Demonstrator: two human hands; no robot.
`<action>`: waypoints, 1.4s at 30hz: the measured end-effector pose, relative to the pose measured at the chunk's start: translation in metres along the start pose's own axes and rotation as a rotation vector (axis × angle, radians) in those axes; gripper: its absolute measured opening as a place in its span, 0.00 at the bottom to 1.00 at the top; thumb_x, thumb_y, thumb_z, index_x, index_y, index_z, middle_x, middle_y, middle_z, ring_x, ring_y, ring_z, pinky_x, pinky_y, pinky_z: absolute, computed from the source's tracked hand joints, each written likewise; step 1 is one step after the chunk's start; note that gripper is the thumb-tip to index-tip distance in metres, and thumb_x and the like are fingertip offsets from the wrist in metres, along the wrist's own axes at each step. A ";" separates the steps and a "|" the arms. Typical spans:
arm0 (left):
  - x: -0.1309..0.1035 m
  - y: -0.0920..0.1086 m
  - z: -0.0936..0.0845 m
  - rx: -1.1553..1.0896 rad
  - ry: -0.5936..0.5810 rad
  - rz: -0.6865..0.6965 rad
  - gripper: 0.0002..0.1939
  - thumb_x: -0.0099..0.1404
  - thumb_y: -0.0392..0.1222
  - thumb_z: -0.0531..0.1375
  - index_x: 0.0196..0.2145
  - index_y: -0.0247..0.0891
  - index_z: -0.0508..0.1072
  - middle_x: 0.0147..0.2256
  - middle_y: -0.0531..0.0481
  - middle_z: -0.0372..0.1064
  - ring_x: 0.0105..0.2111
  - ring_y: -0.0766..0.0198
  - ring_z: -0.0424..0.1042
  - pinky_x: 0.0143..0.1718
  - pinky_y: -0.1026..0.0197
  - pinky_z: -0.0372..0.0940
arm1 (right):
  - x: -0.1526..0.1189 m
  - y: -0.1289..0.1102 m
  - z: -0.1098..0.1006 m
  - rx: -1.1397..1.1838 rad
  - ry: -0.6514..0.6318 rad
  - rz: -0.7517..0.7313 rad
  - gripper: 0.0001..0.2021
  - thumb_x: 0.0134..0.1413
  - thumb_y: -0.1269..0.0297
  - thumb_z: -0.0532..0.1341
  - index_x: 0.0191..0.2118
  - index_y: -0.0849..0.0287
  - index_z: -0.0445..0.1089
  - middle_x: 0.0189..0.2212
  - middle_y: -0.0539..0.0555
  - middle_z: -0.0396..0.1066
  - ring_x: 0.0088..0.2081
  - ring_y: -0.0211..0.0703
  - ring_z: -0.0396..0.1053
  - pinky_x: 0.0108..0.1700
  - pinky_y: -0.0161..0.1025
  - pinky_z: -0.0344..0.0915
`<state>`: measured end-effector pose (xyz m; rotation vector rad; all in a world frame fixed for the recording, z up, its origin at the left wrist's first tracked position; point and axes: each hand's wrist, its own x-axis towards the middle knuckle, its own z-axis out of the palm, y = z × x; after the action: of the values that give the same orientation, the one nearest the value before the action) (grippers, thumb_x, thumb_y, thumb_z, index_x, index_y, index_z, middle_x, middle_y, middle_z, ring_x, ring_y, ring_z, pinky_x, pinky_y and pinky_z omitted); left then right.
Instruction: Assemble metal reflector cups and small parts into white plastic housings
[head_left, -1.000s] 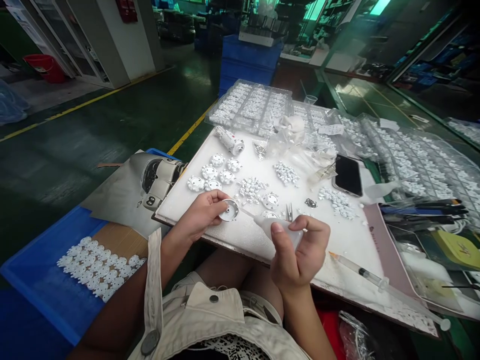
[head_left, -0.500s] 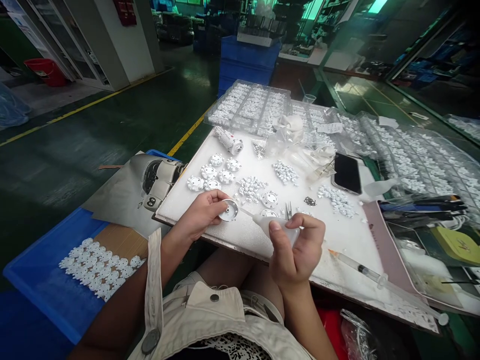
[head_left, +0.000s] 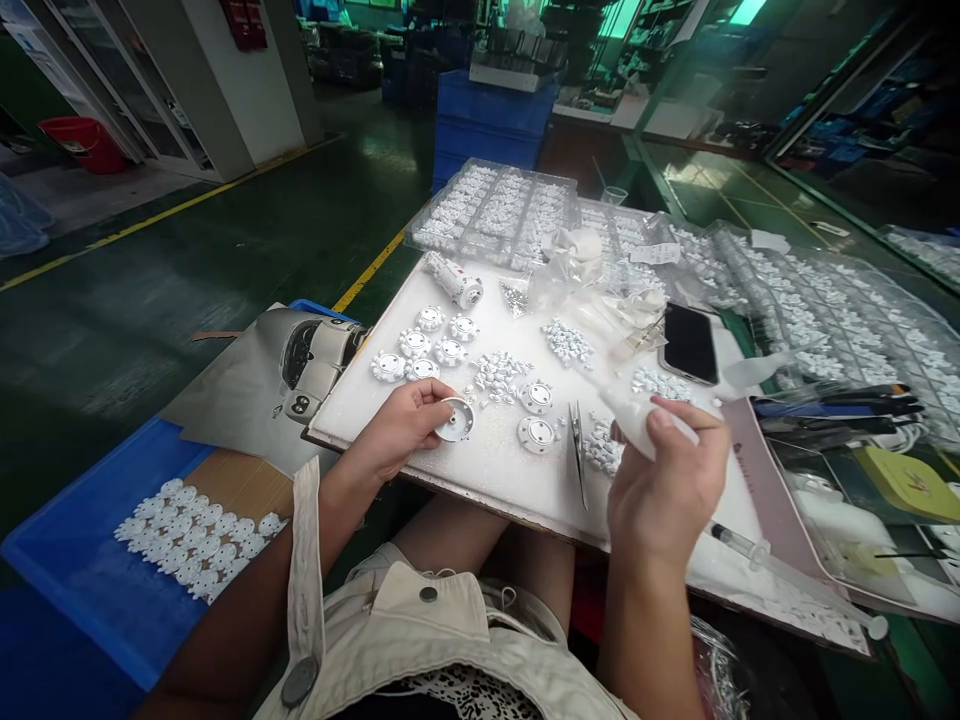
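Between thumb and fingers, my left hand (head_left: 409, 425) grips a round white part (head_left: 456, 420) over the near edge of the white board. My right hand (head_left: 667, 480) is closed around a translucent squeeze bottle (head_left: 637, 415), its thin nozzle pointing up and left, apart from the round part. Metal tweezers (head_left: 577, 455) lie on the board between the hands. Two white discs (head_left: 536, 433) rest left of the tweezers, and several more (head_left: 415, 343) sit beyond my left hand. Small white pieces (head_left: 501, 375) form loose piles.
Clear trays (head_left: 495, 210) of white pieces line the far side. A phone (head_left: 688, 345), a syringe (head_left: 750, 548) and a bin of tools (head_left: 840, 410) are at the right. A blue crate (head_left: 82, 540) with white parts stands at the left.
My right hand has moved right with the squeeze bottle, away from the round part, uncovering the tweezers and a disc. My left hand has stayed nearly in place.
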<state>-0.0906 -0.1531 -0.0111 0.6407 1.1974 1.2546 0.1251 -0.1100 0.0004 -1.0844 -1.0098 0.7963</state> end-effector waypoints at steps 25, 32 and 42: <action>-0.001 -0.002 0.000 -0.011 -0.002 0.021 0.18 0.47 0.44 0.71 0.31 0.34 0.69 0.22 0.57 0.63 0.18 0.76 0.55 0.15 0.73 0.43 | 0.122 0.012 0.005 -0.886 0.013 -0.264 0.11 0.51 0.64 0.61 0.42 0.59 0.66 0.40 0.61 0.70 0.46 0.55 0.68 0.56 0.56 0.60; 0.000 -0.002 -0.001 -0.007 -0.011 0.025 0.18 0.46 0.44 0.70 0.31 0.35 0.69 0.23 0.56 0.64 0.19 0.75 0.57 0.16 0.72 0.43 | 0.167 0.033 0.014 -0.873 0.045 -0.245 0.05 0.50 0.67 0.63 0.29 0.63 0.74 0.28 0.59 0.67 0.37 0.53 0.66 0.47 0.53 0.61; 0.001 0.001 0.000 0.004 -0.006 -0.007 0.17 0.47 0.43 0.70 0.31 0.34 0.70 0.24 0.57 0.63 0.20 0.75 0.58 0.16 0.72 0.44 | 0.066 -0.045 0.019 -0.338 0.194 -0.645 0.13 0.66 0.57 0.57 0.42 0.57 0.75 0.38 0.58 0.74 0.40 0.49 0.71 0.46 0.49 0.65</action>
<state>-0.0914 -0.1517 -0.0105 0.6423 1.1965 1.2445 0.1321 -0.0573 0.0635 -1.0035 -1.2556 -0.0029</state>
